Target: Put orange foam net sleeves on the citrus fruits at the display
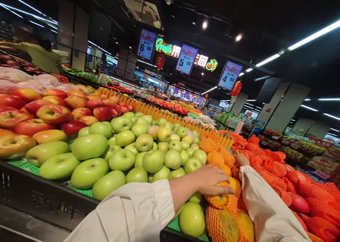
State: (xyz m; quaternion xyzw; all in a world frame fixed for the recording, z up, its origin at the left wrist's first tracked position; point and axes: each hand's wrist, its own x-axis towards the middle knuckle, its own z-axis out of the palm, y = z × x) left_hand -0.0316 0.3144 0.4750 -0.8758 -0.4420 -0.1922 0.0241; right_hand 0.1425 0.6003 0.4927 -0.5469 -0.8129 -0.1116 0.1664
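Note:
My left hand (212, 180) lies palm down on a row of oranges in orange foam nets, its fingers apart over one netted orange (218, 200). Farther back, my right hand (241, 159) reaches in between the oranges and the red-netted fruit (273, 167). Its fingertips are largely hidden, so what they touch cannot be made out. Green apples (153, 161) fill the bin on the left of my left hand, and one green apple (191, 219) sits just below my left wrist. Both forearms wear pale sleeves.
Red and yellow apples (54, 113) are heaped at the left. A black bin edge (47, 199) runs along the front. An orange picket divider (159, 112) stands behind the fruit. Price signs (186, 59) hang overhead. A person in a yellow-green top (44, 54) is at the far left.

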